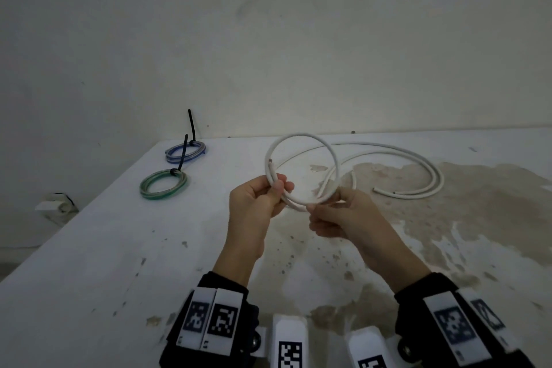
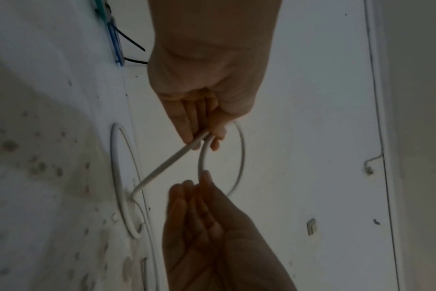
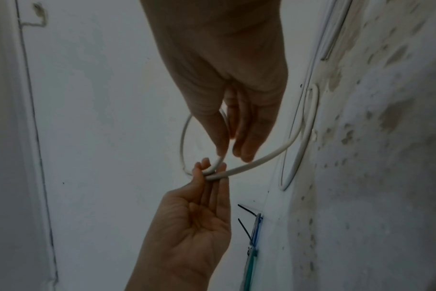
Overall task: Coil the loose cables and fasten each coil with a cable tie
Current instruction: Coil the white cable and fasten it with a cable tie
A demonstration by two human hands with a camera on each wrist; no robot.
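My left hand (image 1: 279,188) pinches two overlapping strands of the white cable (image 1: 301,137), which forms one raised loop above the table. The cable's cut end sticks up just above that thumb. My right hand (image 1: 316,209) pinches the loop's lower right side between thumb and fingers. In the left wrist view the left hand (image 2: 204,141) grips both strands, and the right hand (image 2: 202,177) meets the white cable (image 2: 200,161) below. The right wrist view has the right hand (image 3: 228,141) on the loop and the left hand (image 3: 210,169) below it. From the hands the cable trails right in wide curves.
A green coil (image 1: 163,185) and a blue coil (image 1: 185,151), each with a black cable tie, lie at the far left of the white stained table (image 1: 119,263). The loose cable's tail (image 1: 418,164) lies at the far right. A wall stands close behind the table.
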